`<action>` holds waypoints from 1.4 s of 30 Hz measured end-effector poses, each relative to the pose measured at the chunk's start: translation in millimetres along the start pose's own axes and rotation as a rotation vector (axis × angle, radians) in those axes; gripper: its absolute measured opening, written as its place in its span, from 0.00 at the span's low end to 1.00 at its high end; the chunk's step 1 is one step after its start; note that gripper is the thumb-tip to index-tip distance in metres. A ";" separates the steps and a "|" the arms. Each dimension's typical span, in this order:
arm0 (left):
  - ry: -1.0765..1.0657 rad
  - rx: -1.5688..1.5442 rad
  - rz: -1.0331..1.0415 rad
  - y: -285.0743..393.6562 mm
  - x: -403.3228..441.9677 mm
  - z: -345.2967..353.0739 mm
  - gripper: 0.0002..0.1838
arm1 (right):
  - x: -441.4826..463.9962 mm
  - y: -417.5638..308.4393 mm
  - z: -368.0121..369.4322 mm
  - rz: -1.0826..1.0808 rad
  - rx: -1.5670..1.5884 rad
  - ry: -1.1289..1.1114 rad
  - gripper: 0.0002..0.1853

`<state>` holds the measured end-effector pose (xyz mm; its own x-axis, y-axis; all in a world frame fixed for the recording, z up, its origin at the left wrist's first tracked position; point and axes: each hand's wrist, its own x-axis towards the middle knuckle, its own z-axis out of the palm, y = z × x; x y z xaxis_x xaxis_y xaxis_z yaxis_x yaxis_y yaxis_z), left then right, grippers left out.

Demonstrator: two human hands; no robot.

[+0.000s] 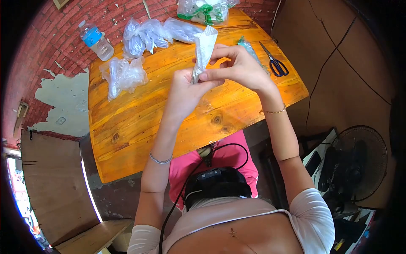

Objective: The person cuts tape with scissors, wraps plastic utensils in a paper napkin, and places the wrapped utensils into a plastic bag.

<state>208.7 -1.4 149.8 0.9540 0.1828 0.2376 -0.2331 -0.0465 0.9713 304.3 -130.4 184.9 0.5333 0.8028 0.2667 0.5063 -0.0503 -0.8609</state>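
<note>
Above the far half of the wooden table, both hands hold a white paper napkin (206, 45), which looks rolled and stands nearly upright, its wider end at the top. My left hand (186, 86) is closed around its lower end. From the right, my right hand (240, 67) pinches the napkin near the bottom with thumb and fingers, the other fingers curled behind it. Whatever may be inside the roll is hidden. Scissors (275, 61) with dark handles lie to the right of my right hand, beside a greenish clear plastic packet (251, 50).
On the wooden table (139, 131) are a crumpled clear plastic bag (124, 76), plastic bags (146, 37) with pale contents and a water bottle (97, 41). A green-and-white bag (205, 12) sits at the back. A fan (355, 163) stands at right. A black cable crosses my lap.
</note>
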 end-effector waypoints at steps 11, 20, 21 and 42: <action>0.053 -0.024 0.082 -1.1 5.6 8.7 0.04 | -0.9 2.6 11.0 -0.080 0.294 0.063 0.09; -0.089 0.166 -0.194 22.0 0.7 -6.1 0.08 | -5.9 -2.7 10.5 -0.027 0.385 0.089 0.07; -0.111 0.191 -0.229 22.1 0.5 -9.2 0.08 | -5.1 -2.1 9.0 -0.067 0.419 0.125 0.07; -0.064 -0.043 -0.156 4.0 -16.5 -21.6 0.06 | -23.1 -9.3 -40.1 -0.166 0.474 0.330 0.12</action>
<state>187.9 16.6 149.9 0.9890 0.1213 0.0847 -0.0877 0.0201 0.9959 314.5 -172.3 204.2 0.6932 0.5468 0.4696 0.2838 0.3918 -0.8752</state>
